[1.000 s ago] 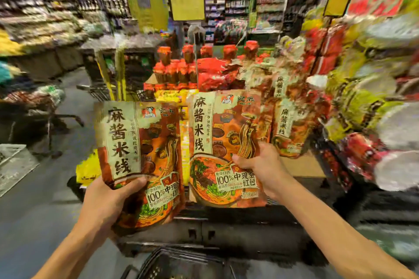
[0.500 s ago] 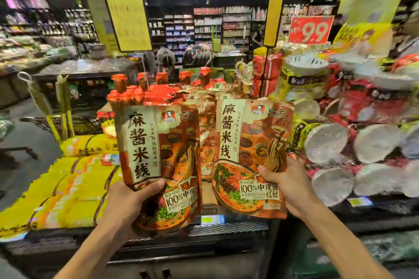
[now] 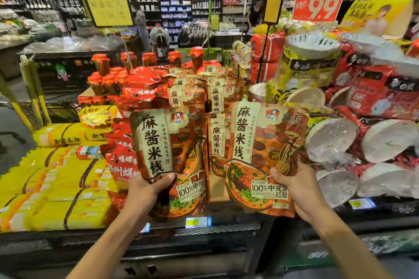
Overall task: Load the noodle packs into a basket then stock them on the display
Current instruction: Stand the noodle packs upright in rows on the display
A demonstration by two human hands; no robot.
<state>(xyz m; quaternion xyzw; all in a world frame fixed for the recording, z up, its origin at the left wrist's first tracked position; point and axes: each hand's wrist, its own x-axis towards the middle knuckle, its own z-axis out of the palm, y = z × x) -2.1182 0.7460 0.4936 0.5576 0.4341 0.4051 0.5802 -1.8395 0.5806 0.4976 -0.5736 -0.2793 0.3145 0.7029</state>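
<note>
— Holding one pack in each hand, is that how you read it?

— Yes. My left hand (image 3: 145, 190) grips the left noodle pack (image 3: 170, 161) by its lower edge, thumb across the front; my right hand (image 3: 299, 190) grips the right noodle pack (image 3: 265, 156) the same way. Both packs stand upright, faces toward me, held just above the near edge of the display shelf (image 3: 215, 229).

— So which step is this?

— Stocking, I'd judge. No basket shows from here, so the loading part looks finished.

— Where do they go?

— Just beyond and between my two packs stands a row of matching packs (image 3: 215, 106), upright, running away from me. In front of that row I see a bare patch of shelf. I think that is the slot.

— What does the move need?

— Lowering each pack onto its base at the near end of the row, leaning it back against the ones behind, label forward. Yellow bags (image 3: 56, 188) lie to the left, wrapped bowls (image 3: 335, 140) to the right, red-topped jars (image 3: 102, 65) farther back.
</note>
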